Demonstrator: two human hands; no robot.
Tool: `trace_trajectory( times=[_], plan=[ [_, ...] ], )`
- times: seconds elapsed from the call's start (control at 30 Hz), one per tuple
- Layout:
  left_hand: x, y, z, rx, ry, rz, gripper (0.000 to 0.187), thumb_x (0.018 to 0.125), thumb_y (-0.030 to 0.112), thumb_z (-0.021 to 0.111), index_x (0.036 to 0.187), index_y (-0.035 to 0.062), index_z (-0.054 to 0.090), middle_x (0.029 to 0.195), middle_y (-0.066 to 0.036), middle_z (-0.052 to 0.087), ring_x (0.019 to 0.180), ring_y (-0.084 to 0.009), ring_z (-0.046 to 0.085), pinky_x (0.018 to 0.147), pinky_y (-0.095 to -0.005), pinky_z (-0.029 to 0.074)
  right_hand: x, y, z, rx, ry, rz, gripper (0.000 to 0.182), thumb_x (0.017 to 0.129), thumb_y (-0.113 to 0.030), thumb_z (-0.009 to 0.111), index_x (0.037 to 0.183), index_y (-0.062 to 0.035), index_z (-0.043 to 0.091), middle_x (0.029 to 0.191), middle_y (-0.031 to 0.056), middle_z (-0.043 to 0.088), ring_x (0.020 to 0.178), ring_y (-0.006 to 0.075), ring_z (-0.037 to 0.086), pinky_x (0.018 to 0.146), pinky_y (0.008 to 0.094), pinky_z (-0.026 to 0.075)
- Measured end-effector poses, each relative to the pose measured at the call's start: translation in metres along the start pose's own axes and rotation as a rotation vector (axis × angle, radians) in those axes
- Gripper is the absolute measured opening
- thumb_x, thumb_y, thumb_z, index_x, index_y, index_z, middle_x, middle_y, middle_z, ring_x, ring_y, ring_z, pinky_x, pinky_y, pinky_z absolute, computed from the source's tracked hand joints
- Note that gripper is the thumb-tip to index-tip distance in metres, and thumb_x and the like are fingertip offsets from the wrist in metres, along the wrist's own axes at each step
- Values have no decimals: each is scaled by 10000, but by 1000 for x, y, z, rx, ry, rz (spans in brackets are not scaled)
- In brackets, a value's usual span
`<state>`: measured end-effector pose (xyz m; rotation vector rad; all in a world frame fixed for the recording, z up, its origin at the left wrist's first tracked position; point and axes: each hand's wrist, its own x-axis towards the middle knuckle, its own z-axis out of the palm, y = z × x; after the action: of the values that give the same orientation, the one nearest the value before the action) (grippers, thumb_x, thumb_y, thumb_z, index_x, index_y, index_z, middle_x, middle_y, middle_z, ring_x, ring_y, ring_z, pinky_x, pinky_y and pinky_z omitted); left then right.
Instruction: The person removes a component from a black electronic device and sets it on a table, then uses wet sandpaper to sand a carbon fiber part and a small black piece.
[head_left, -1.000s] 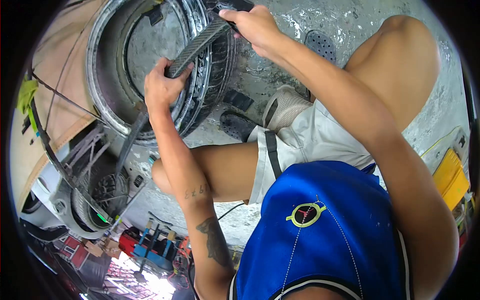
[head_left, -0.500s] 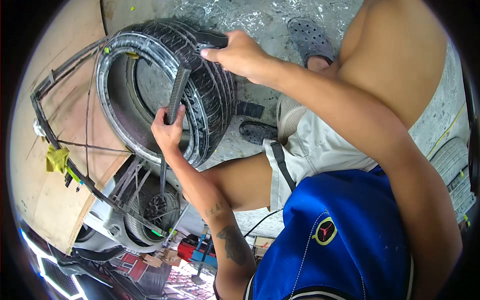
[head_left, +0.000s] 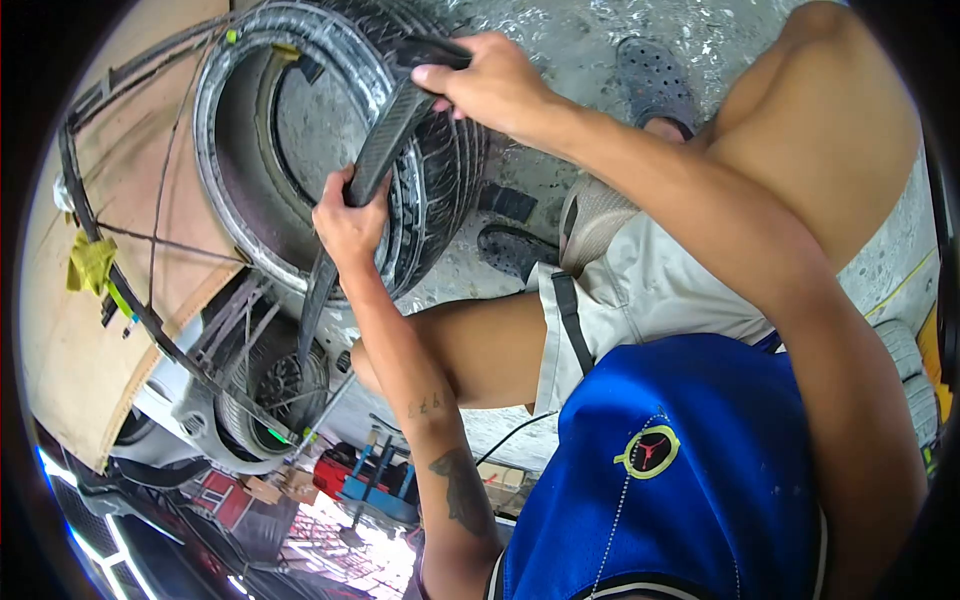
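A long black strip [head_left: 388,138] with a textured face slants across the front of a large tire [head_left: 450,150]. My right hand [head_left: 490,80] grips its upper end, thumb pressed on it, over the tread. Lower down, the fingers of my left hand [head_left: 350,215] close around the same strip beside the sidewall. Below that hand the strip narrows and runs on past the tire's lower edge. The tire stands with its open centre facing left, and its sidewall has whitish wet-looking smears.
Behind the tire is a tan panel [head_left: 130,190] with a dark frame [head_left: 85,180] and a yellow cloth [head_left: 92,262]. A wheel [head_left: 280,390] and a red and blue machine [head_left: 370,480] are lower left. Clogs [head_left: 655,80] rest on the wet floor; more tires [head_left: 905,370] lie right.
The strip has shifted, its upper part now reaching my right hand in view. My left hand appears slightly higher and to the right. The tire appears higher in view.
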<state>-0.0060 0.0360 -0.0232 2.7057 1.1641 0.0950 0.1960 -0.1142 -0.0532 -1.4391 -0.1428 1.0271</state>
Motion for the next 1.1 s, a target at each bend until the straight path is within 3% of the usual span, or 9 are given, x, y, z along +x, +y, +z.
trace_trajectory(
  times=[0.23, 0.3, 0.4, 0.47, 0.53, 0.6, 0.67, 0.7, 1.1],
  plan=[
    [3, 2, -5, 26, -87, -26, 476, 732, 418, 843, 998, 50, 700, 891, -224, 724, 878, -416, 702, 792, -465, 537, -8, 2, 2, 41, 27, -103, 239, 931, -223, 700, 997, 6, 723, 765, 50, 707, 615, 94, 628, 577, 261, 497],
    [1, 8, -10, 18, -93, -48, 478, 728, 415, 844, 1007, 55, 701, 899, -220, 726, 883, -411, 703, 799, -464, 538, -11, -6, 8, 101, 35, 2, 210, 935, -190, 681, 901, 14, 715, 713, 62, 669, 595, 131, 587, 553, 305, 455],
    [2, 4, -8, -3, -98, -63, 479, 726, 414, 845, 1022, 65, 702, 914, -210, 731, 888, -399, 705, 815, -455, 542, -38, -3, -1, 35, 57, -57, 239, 953, -215, 695, 966, 24, 693, 773, 63, 688, 612, 82, 579, 553, 237, 458],
    [3, 4, -6, 35, -102, -70, 509, 764, 467, 836, 1035, 57, 703, 897, -206, 732, 904, -377, 716, 819, -425, 534, -35, -4, -4, 21, 41, -49, 233, 937, -230, 673, 963, -5, 727, 719, 40, 688, 618, 104, 638, 571, 295, 498],
    [3, 4, -8, 25, -119, -70, 514, 764, 469, 835, 1044, 60, 700, 895, -202, 734, 900, -373, 717, 820, -425, 534, -22, -5, -2, -14, 5, -56, 232, 957, -209, 686, 971, 23, 684, 768, 65, 676, 628, 89, 582, 547, 235, 451],
    [2, 8, -11, 18, -126, -72, 518, 765, 471, 834, 1053, 62, 698, 893, -198, 735, 896, -369, 718, 821, -426, 533, -9, 5, 2, 62, -49, -89, 209, 943, -187, 675, 886, 13, 695, 682, 38, 642, 581, 111, 575, 539, 284, 449],
    [4, 10, -15, 17, -170, -107, 465, 743, 405, 833, 1052, 83, 700, 915, -187, 742, 891, -374, 714, 824, -441, 541, -15, 3, 4, 26, 38, -98, 239, 956, -215, 690, 968, 23, 690, 767, 64, 674, 627, 90, 583, 547, 240, 449],
    [4, 9, -15, -8, -181, -101, 471, 746, 416, 831, 1047, 80, 697, 911, -186, 742, 894, -376, 714, 826, -439, 541, -25, 6, -1, -71, 62, -119, 235, 944, -235, 666, 990, -12, 722, 722, 42, 686, 631, 108, 634, 584, 291, 491],
    [8, -2, -14, -7, -183, -114, 543, 749, 520, 816, 1059, 92, 695, 952, -146, 752, 946, -368, 705, 849, -446, 542, -42, -2, 4, 84, 59, -112, 194, 954, -161, 706, 951, 29, 666, 823, 52, 669, 675, 115, 612, 593, 260, 485]
  ],
)
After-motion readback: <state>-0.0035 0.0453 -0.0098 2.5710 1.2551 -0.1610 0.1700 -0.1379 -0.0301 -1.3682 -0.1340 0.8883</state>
